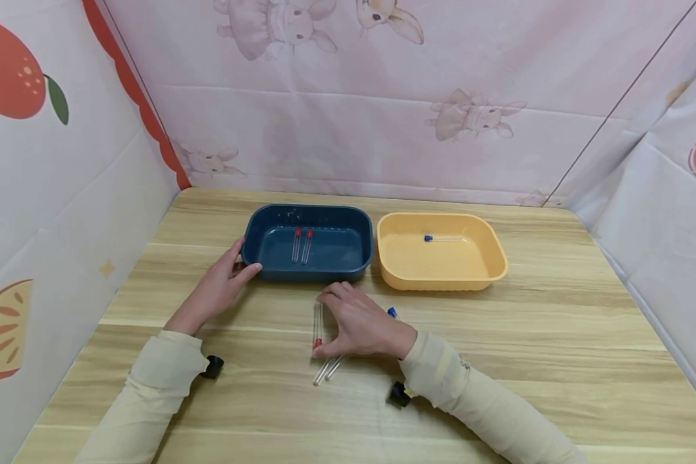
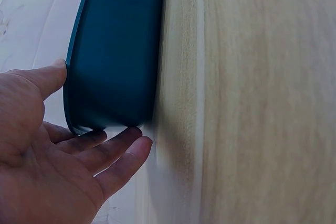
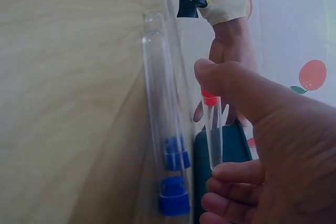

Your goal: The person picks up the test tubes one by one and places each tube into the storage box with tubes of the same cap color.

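Observation:
My right hand point(image 1: 362, 320) pinches a clear test tube with a red cap point(image 3: 213, 129), its thumb at the cap and a finger at the rounded end. Two blue-capped test tubes point(image 3: 160, 87) lie on the table beneath that hand, which partly hides them in the head view. At the left front corner of the dark blue bin point(image 1: 310, 276), my left hand point(image 1: 223, 283) holds on, thumb on the rim and fingers against the end wall. Two red-capped test tubes point(image 1: 301, 247) lie side by side inside this bin.
To the right of the blue bin stands a yellow bin point(image 1: 441, 283) with one blue-capped test tube point(image 1: 443, 238) in it. Both bins are near the back of the wooden table point(image 1: 255, 399). Printed cloth point(image 1: 371, 129) hangs behind and at the sides.

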`<state>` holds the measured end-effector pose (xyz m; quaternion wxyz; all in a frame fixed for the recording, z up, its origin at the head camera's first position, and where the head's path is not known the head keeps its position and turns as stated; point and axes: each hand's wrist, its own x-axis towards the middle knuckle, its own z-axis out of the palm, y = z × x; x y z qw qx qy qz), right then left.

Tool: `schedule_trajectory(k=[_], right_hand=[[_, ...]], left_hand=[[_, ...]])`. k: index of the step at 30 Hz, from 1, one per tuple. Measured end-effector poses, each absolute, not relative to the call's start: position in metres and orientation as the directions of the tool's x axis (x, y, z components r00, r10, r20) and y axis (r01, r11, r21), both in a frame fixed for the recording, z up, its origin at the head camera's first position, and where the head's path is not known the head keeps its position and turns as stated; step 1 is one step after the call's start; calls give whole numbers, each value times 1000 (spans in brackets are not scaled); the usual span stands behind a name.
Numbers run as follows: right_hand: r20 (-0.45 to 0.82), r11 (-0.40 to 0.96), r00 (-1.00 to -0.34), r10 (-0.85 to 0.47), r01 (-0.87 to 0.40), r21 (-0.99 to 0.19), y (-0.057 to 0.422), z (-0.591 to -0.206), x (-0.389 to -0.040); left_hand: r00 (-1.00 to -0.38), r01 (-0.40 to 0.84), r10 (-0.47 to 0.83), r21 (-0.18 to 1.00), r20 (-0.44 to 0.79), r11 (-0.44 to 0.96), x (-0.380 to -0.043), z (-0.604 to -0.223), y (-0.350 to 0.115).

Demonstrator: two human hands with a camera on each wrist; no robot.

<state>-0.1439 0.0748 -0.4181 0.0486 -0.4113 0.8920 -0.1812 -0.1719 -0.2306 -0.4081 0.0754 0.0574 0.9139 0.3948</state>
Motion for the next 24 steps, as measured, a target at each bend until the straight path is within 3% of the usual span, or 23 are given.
schedule_trajectory(k=[11,24], right_hand=[[60,588,-662,-747,-700,-405,77,-406,-142],[153,550,-646,-748,-732,-401,80,-384,-147]], left_hand=[[-982,45,163,731,-91,680,-171,-408,-230],[-980,59,177,728,-87,683,-171,-406,-230]])
